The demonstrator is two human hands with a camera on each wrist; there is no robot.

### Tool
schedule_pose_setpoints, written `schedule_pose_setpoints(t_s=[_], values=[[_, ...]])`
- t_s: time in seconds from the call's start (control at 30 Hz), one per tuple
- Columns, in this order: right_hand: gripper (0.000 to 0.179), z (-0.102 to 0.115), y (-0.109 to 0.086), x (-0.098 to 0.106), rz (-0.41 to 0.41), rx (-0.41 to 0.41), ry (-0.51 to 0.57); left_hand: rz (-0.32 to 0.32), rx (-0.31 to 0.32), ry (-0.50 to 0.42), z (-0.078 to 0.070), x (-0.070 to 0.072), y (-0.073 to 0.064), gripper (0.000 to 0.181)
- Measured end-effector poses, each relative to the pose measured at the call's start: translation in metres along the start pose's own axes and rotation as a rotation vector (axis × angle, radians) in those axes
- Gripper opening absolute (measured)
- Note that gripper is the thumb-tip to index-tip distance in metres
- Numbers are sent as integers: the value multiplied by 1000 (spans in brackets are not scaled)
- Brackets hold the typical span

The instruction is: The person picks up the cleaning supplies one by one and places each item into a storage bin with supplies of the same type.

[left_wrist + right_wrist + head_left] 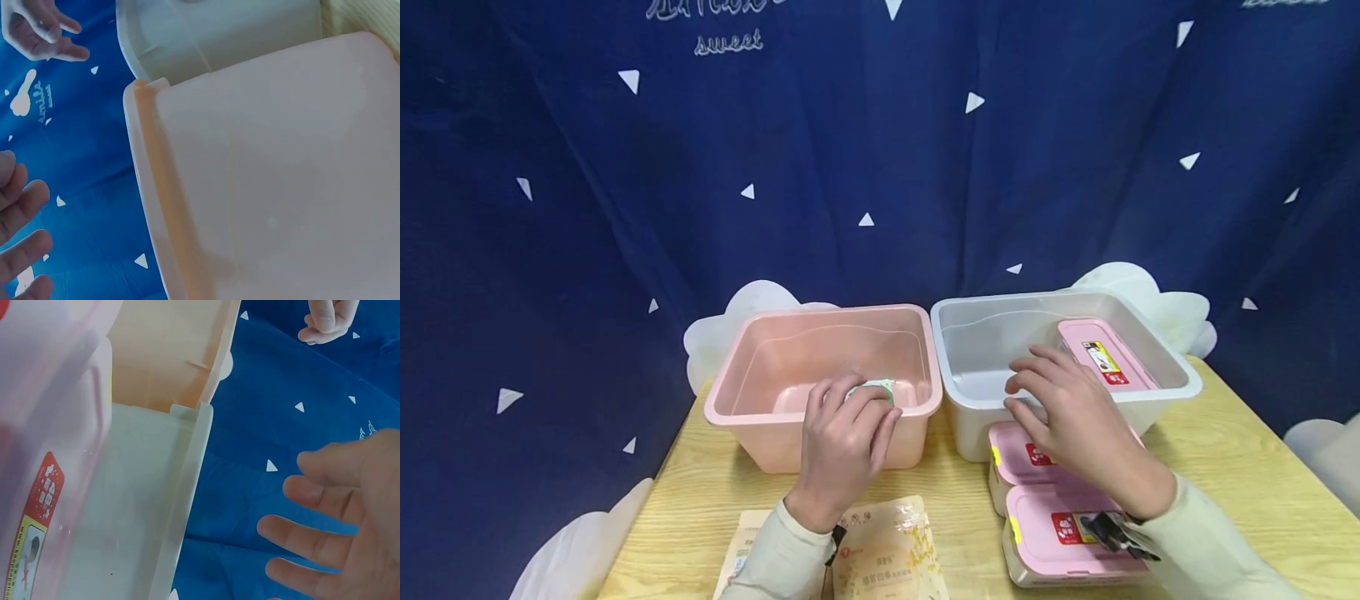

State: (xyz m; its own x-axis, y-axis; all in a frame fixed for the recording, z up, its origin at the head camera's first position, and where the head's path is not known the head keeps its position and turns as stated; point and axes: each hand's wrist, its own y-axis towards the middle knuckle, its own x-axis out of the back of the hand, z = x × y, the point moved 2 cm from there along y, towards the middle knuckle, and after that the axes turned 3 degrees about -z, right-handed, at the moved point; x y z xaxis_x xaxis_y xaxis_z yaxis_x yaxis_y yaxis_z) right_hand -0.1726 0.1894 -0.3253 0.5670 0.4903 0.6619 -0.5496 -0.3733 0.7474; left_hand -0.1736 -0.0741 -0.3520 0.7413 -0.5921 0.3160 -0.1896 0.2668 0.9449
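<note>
Cream sleeves (778,554) end in half-open, empty hands (846,433) (1078,417) near a pink bin (763,437) and a grey bin (972,429).

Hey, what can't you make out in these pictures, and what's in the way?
- Head view: the green-and-white item, partly behind the left hand; I can't tell what it is.
- Head view: the left pouch, partly covered by the left sleeve and cut off by the bottom edge.
- Right wrist view: fine print on the lid label, too small and blurred.
</note>
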Motion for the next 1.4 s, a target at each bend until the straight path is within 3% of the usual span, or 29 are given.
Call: schedule_pose_setpoints(t_s=[0.13,0.33,0.57,0.8,0.93,1.23,1.4], values=[[19,-1,-2,0,22,-10,-3,49,22,-18,3,0,-2,31],[23,-2,0,1,25,12,-10,201,24,-29,10,0,-10,23],[23,-1,5,3,43,44,-3,354,-8,-5,25,6,-17,39],[24,2,8,6,76,41,-6,485,9,-1,44,17,-24,42],[27,5,7,6,74,37,-7,490,4,-20,56,25,-26,45],[37,33,14,-3,126,-71,60,374,-10,-95,98,50,-38,52],[37,52,21,-8,120,-62,89,375,39,-86,117,59,-43,54]])
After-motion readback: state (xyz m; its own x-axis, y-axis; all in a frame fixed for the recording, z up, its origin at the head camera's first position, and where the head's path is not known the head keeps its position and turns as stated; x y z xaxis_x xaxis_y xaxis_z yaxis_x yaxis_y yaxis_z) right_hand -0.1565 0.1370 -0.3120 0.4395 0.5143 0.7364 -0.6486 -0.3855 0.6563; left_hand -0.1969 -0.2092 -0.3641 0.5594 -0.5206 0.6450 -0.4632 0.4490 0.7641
